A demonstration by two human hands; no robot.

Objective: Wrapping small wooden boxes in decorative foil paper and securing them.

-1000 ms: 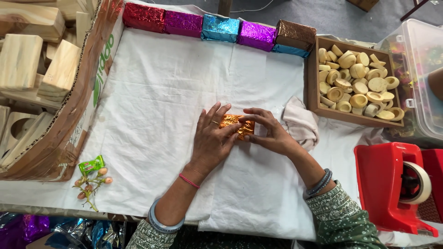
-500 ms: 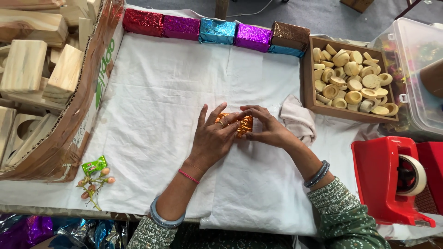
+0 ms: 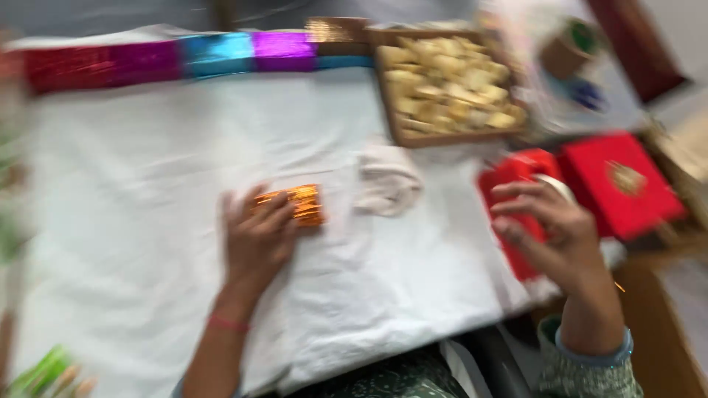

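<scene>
The picture is blurred by motion. My left hand point(image 3: 257, 239) lies flat on a small block wrapped in shiny orange foil point(image 3: 301, 204), pressing it onto the white cloth point(image 3: 147, 221). My right hand point(image 3: 552, 230) hovers at the right with its fingers spread, over the red tape dispenser point(image 3: 516, 180) with its roll of tape; whether it touches it I cannot tell.
A row of foil-wrapped blocks in red, magenta, blue and purple point(image 3: 177, 57) lines the cloth's far edge. A wooden tray of pale round pieces point(image 3: 450, 81) stands at the back right. A crumpled beige rag point(image 3: 387, 180) lies beside the orange block. A red box point(image 3: 623, 184) sits right of the dispenser.
My right hand has left the orange block and swung right to the tape dispenser. My left hand stays on the block. The camera has turned right.
</scene>
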